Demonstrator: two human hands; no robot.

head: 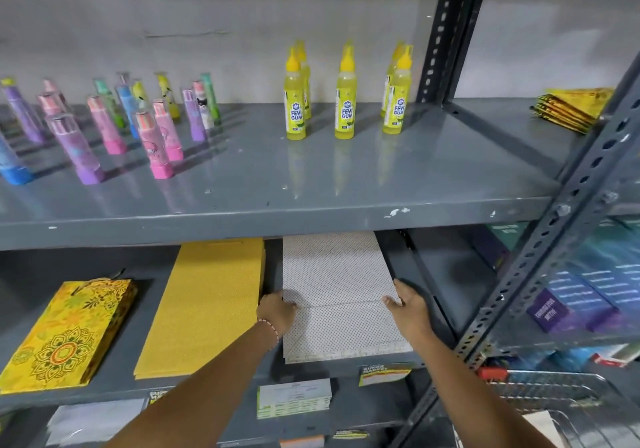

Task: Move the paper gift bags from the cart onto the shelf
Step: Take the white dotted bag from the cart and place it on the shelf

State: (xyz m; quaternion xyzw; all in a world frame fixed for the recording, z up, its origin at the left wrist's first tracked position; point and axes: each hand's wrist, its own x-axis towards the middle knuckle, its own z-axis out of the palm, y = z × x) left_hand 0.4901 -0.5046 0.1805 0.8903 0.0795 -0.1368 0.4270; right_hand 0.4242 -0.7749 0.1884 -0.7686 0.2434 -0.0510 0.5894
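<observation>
A flat stack of white dotted paper gift bags (339, 295) lies on the middle grey shelf (426, 274), partly under the shelf above. My left hand (277, 310) grips the stack's left edge and my right hand (410, 303) grips its right edge. To the left lie a stack of plain yellow gift bags (204, 305) and a yellow floral gift bag (65, 335). The wire cart (554, 399) shows at the lower right, with a pale piece of paper visible in it.
The upper shelf (263, 184) carries several colourful bottles (152, 139) and yellow gum bottles (344, 101). Perforated dark uprights (561, 212) stand to the right. Yellow packets (571, 108) and purple boxes (568, 305) fill the neighbouring rack. Cards (294, 399) lie on the shelf below.
</observation>
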